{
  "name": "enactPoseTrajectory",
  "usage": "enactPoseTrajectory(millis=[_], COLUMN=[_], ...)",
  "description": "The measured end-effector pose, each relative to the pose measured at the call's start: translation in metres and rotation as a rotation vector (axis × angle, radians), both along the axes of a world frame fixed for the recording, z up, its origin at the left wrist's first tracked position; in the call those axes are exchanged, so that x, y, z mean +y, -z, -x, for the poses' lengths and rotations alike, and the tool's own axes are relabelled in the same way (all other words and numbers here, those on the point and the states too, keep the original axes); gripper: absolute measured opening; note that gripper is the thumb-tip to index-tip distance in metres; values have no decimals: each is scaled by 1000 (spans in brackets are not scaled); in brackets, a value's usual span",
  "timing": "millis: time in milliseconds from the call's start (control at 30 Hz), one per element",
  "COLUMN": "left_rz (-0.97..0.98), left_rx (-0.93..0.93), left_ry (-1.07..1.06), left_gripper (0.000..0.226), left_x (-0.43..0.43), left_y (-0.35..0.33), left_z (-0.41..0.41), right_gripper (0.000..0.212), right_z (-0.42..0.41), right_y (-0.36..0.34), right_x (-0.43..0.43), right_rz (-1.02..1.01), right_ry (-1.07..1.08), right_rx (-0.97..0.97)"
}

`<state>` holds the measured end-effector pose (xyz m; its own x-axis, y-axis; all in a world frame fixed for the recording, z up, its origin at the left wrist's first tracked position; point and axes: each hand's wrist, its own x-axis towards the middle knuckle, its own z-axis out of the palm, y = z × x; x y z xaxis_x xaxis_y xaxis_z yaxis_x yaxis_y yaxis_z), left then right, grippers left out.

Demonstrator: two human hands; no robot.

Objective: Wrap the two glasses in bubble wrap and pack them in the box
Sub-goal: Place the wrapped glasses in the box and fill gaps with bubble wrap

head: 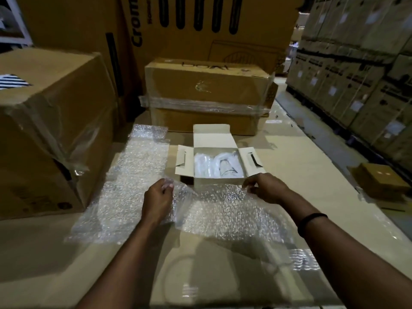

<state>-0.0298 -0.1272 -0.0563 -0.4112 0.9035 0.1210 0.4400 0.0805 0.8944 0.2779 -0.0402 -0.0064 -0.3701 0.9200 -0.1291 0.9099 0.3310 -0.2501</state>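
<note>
A small white box (215, 139) stands open in the middle, its flaps spread out. Inside lie two bundles wrapped in bubble wrap (217, 167), side by side. In front of the box a sheet of bubble wrap (223, 210) is held up off the surface. My left hand (158, 199) pinches its far left corner and my right hand (265, 189) pinches its far right corner, just at the box's near wall. A second, long sheet of bubble wrap (136, 175) lies flat to the left of the box.
The work surface is flattened cardboard (301, 166). A large taped carton (44, 130) stands on the left, another taped carton (207, 94) right behind the box, a small brown box (382, 181) at the right. Stacked cartons (356, 70) line the right side.
</note>
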Motion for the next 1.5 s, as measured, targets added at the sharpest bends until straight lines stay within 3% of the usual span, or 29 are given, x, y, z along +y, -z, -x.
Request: enactPoseTrajectory(millis=[133,233,367,433,567,733,800,933,1100,1200,1267,1367,1433,1500], left_rz=[3,36,117,152,91,4,-18,-31,-27,-11,-27,-107,-156,-125], left_rx=[4,-24,-35,-42,-81,-263,-306,-327,-291,-287,-321,-411,-455,-467], left_ry=[-62,-105,-145,-144,-78,65,54,61,201,271,294,287,206,138], left_gripper=[38,49,65,73,78,96,95,69,54,51,49,44,27,25], left_x=[-4,-8,-18,-20,-23,-27,-28,-26,-30,-36,-41,-49,-54,-56], left_y=[4,6,8,9,5,7,11,2,-7,-4,-1,0,2,10], left_z=[-8,-11,-2,7,13,5,3,-15,-40,-39,-36,-30,-24,-15], right_gripper=[33,41,71,68,65,63,55,39,66,80,70,27,7,8], right_z=[2,7,13,13,15,20,21,32,65,84,96,110,109,99], right_y=[14,39,72,81,83,82,78,61,32,25,28,31,34,36], right_x=[-13,-32,-49,-55,-60,-58,-56,-51,-40,-32,-29,-29,-27,-28], right_rz=[-250,-347,-118,-20,-40,61,13,-64,122,234,198,177,210,294], right_ry=[-57,-99,-132,-158,-147,-179,-185,63,-17,-156,-236,-245,-144,-45], right_rx=[-154,-53,-57,-118,-74,-89,-19,387,570,503,359,278,387,589])
